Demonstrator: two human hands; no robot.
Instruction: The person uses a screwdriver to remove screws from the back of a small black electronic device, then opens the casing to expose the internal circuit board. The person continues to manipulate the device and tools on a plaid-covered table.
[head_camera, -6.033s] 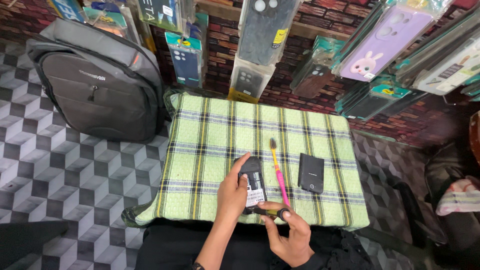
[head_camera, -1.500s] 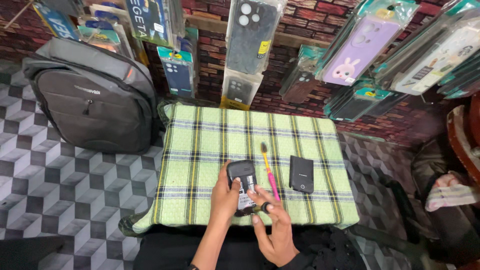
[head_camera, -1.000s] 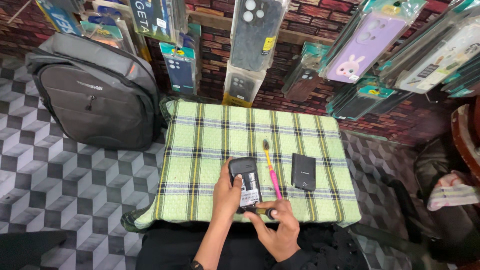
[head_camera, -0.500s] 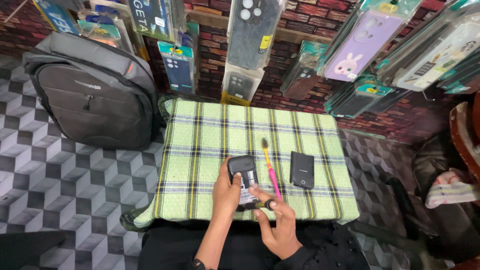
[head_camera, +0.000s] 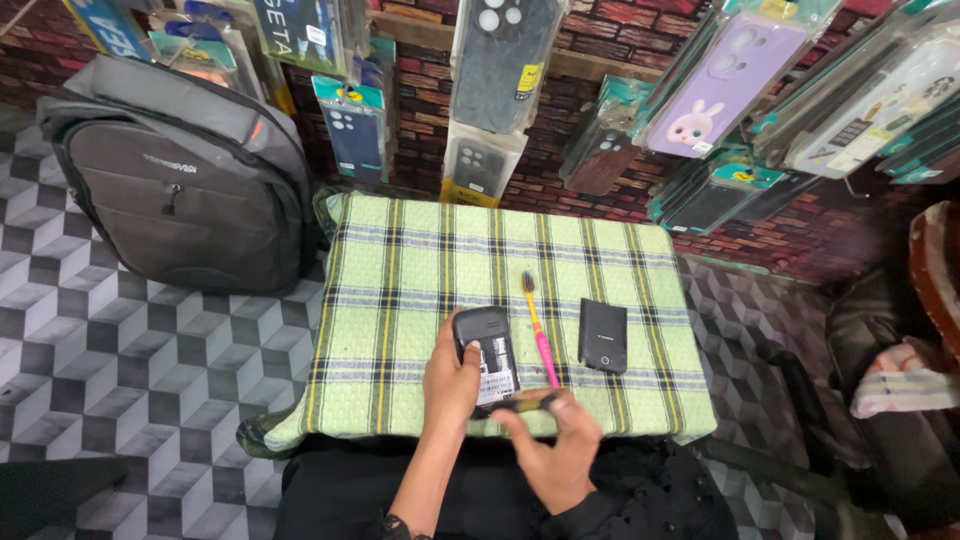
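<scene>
A small black phone (head_camera: 486, 352) lies back-open on the green plaid cloth (head_camera: 400, 290), a white label showing inside it. My left hand (head_camera: 450, 378) grips its left edge and holds it down. My right hand (head_camera: 553, 450) is at the phone's near end and pinches a small dark part (head_camera: 528, 404) between thumb and fingers. A toothbrush (head_camera: 538, 330) with a yellow and pink handle lies just right of the phone. The black back cover (head_camera: 603, 335) rests further right, apart from both hands.
A grey backpack (head_camera: 185, 180) leans against the brick wall at the left. Packaged phone cases (head_camera: 500, 70) hang along the wall behind the table. Patterned grey tiles (head_camera: 120, 370) cover the floor at the left. A folded cloth (head_camera: 905, 380) lies at the far right.
The view shifted slightly. My left hand stays on the phone and my right hand keeps working the small dark part at its near end; toothbrush and back cover have not moved.
</scene>
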